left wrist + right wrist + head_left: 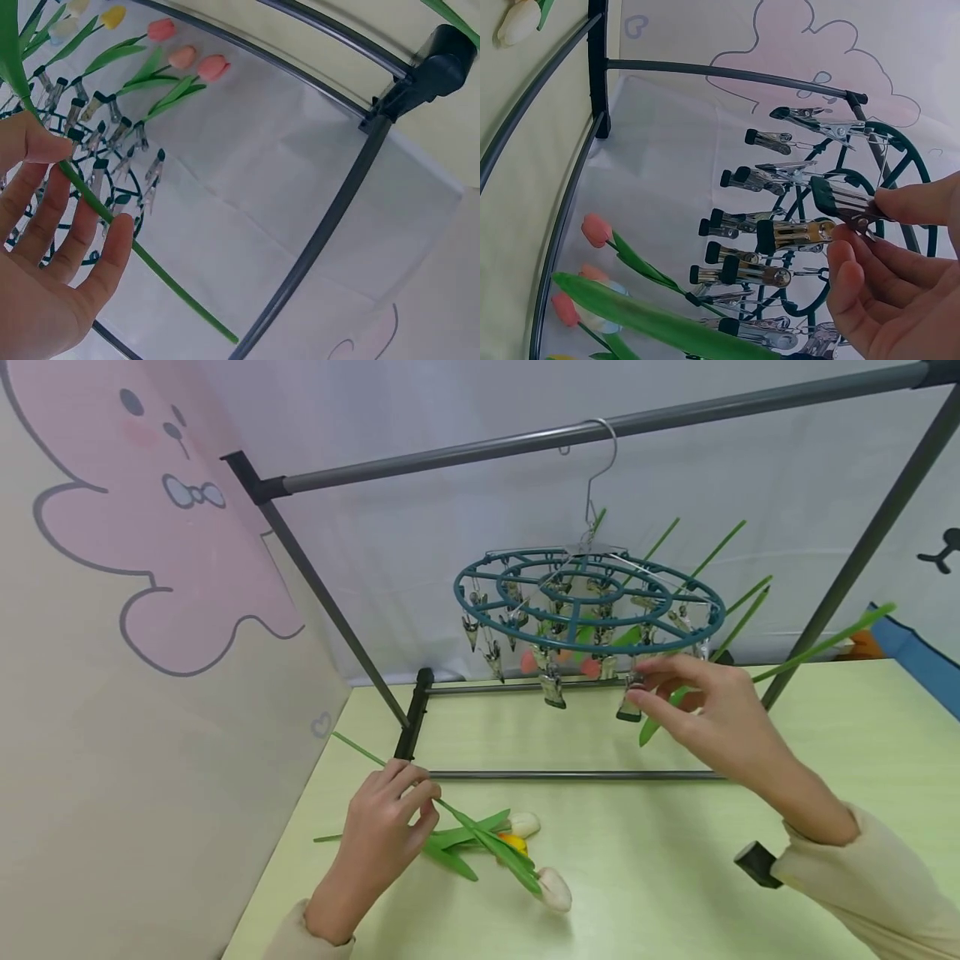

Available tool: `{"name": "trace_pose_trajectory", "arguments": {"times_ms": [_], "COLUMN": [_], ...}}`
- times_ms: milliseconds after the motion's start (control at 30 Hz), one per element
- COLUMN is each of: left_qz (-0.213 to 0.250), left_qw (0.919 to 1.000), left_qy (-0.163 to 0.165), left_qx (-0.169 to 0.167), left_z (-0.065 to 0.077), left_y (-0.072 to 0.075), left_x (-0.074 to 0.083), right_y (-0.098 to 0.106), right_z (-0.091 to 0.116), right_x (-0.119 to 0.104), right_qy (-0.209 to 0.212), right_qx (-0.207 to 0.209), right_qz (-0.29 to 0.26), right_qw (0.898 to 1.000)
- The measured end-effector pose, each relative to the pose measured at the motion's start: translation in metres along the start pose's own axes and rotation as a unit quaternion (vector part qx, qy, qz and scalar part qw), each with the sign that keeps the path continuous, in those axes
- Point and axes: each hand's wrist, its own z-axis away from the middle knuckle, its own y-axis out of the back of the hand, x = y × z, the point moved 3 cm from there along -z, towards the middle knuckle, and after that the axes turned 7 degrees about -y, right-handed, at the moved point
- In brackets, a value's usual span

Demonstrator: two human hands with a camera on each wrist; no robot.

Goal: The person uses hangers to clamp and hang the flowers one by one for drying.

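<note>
Table (637, 860): pale surface across the lower half of the head view.

Rack (450, 458): dark tubular frame, standing on the table, top bar crossing the upper part of the head view.

Hanger (576, 608): green ringed frame, hooked over the bar, right of centre.

Right hand (712, 714): right of centre, under the hanger's near edge. Thumb and fingers pinch one dark-tipped clip (847, 201). Whether the clip's mouth is parted cannot be told.

Left hand (393, 818): lower left of centre. Thumb and finger pinch the stem of a white tulip (491, 843), its bloom pointing toward the lower centre; it is apart from the clip.

Hung tulips (214, 67): at least six blooms, pink, peach, yellow and whitish, upper left of the left wrist view, heads downward beneath the hanger. A further leaf lies beside the right hand; its fixing is not clear.

Loose tulips (523, 824): one white and one yellow bloom visible on the table, lower centre.

Spare clips (492, 662): those at the hanger's left bear nothing visible.

Finding: hanging judged well advanced; the held tulip and the loose pair appear outstanding.
</note>
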Motion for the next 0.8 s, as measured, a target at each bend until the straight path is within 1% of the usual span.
{"name": "trace_pose_trajectory", "arguments": {"times_ms": [200,500,633,800], "left_qz": [0.005,0.019,0.027,0.034], "left_qw": [0.9998,0.9968,0.9948,0.9924], "left_qy": [-0.015,-0.063,-0.086,-0.113], "left_qx": [0.011,0.046,0.049,0.036], "left_z": [-0.008,-0.021,-0.029,-0.038], "left_y": [-0.003,-0.002,-0.002,-0.003], "left_x": [0.001,-0.002,-0.003,-0.003], "right_y": [0.001,0.001,0.001,0.0], "right_z": [0.002,0.003,0.004,0.004], "right_x": [0.0,-0.003,-0.006,-0.007], "right_qy": [0.001,0.003,0.003,0.002], "right_qx": [0.004,0.013,0.016,0.021], "right_qz": [0.01,0.032,0.04,0.052], "right_qw": [1.0,0.999,0.999,0.998]}}
